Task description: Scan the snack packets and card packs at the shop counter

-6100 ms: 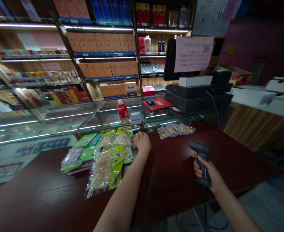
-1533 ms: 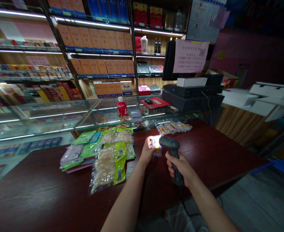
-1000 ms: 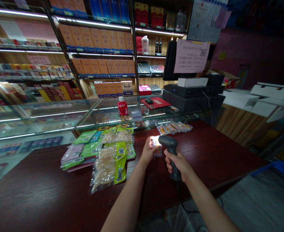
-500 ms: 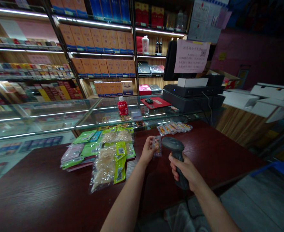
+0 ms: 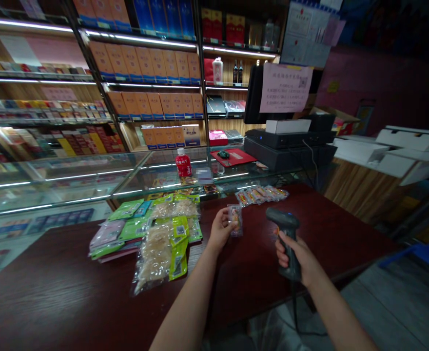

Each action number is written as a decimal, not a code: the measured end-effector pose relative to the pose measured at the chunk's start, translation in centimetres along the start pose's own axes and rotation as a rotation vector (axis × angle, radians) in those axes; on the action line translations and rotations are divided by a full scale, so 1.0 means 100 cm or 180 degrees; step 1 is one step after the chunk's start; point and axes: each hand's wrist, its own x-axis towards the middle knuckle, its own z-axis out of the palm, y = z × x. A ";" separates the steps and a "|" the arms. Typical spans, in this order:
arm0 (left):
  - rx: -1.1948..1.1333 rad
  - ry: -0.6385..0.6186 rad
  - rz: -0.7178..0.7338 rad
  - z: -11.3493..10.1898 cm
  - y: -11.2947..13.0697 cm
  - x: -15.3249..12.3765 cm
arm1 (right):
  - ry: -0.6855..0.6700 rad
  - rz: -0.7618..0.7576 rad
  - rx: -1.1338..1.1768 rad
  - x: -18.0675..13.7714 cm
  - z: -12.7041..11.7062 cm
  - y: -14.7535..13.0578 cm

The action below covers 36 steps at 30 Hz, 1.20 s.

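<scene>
My left hand (image 5: pixel 222 229) pinches a small clear snack packet (image 5: pixel 236 220) by its left side, just over the dark red table. Wrapped round the handle of a dark grey barcode scanner (image 5: pixel 288 243) are the fingers of my right hand (image 5: pixel 298 254). The scanner's head points left toward the packet, with a gap between them; a small blue light shows on its top. A row of similar snack packets (image 5: pixel 262 194) lies behind my hands. To the left are clear and green snack bags (image 5: pixel 156 251), beside a pile of green and pink bags (image 5: pixel 117 229).
Behind the table (image 5: pixel 71 287) runs a glass display counter (image 5: pixel 134 183) with a red bottle (image 5: pixel 183 163) on it. A monitor with a paper notice (image 5: pixel 286 87) stands above a black cash drawer (image 5: pixel 287 153). White boxes (image 5: pixel 412 141) sit at the right.
My right hand has moved the scanner to the right, away from the packet, and turned it somewhat. The left hand still holds the packet in nearly the same place.
</scene>
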 end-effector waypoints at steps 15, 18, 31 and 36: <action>-0.0149 0.0743 -0.0553 0.010 -0.011 0.047 | -0.0219 0.0236 0.0653 0.043 -0.045 0.007; -0.0087 0.1069 -0.0815 0.033 -0.010 0.076 | -0.0180 0.0295 0.0776 0.044 -0.045 0.008; 0.1577 0.1505 -0.0026 0.072 -0.029 0.137 | -0.0004 0.0323 0.0979 0.044 -0.039 0.008; 0.2541 0.1234 0.0557 0.067 -0.030 0.112 | -0.0016 0.0342 0.0917 0.045 -0.042 0.009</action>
